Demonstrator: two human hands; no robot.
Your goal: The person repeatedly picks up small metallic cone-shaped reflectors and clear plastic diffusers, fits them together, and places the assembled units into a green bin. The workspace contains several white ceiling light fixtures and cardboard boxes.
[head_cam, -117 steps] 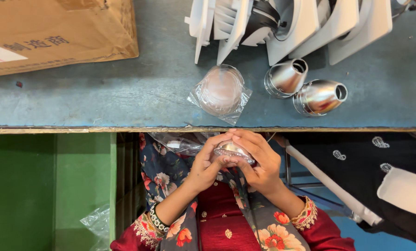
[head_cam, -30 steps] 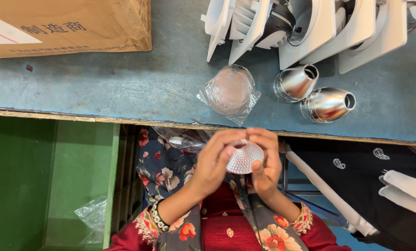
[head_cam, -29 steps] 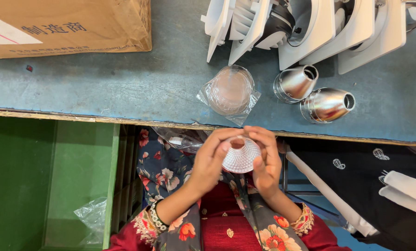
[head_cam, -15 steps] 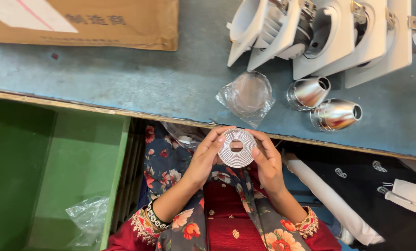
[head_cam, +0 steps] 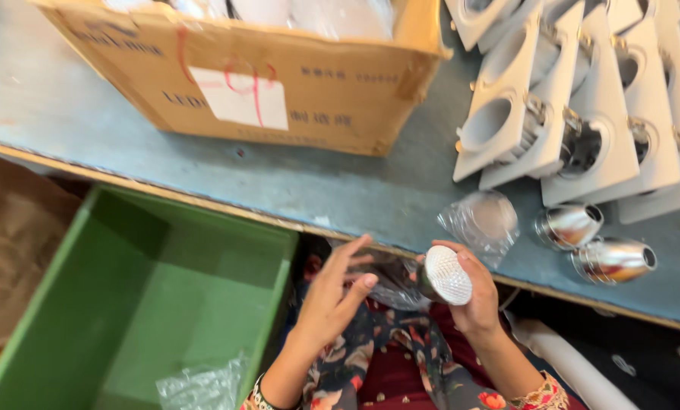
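My right hand (head_cam: 477,300) grips a small round lamp reflector (head_cam: 446,275) with a white dimpled face, held just below the table edge. My left hand (head_cam: 332,298) hovers beside it with fingers spread, holding nothing; crumpled clear plastic wrap (head_cam: 389,277) lies between the two hands, touching neither clearly. On the blue-grey table (head_cam: 317,182) above lie a clear plastic bag with a round part (head_cam: 483,222) and two shiny chrome cone reflectors (head_cam: 569,225), (head_cam: 613,260).
A row of white square lamp housings (head_cam: 583,114) leans at the table's back right. A brown cardboard box (head_cam: 256,76) holding white parts stands at the back left. A green bin (head_cam: 150,296) with a scrap of plastic sits below the table's left side.
My left hand has let go of the reflector and opened; my right hand alone holds it. The view has swung left, bringing the cardboard box and green bin closer.
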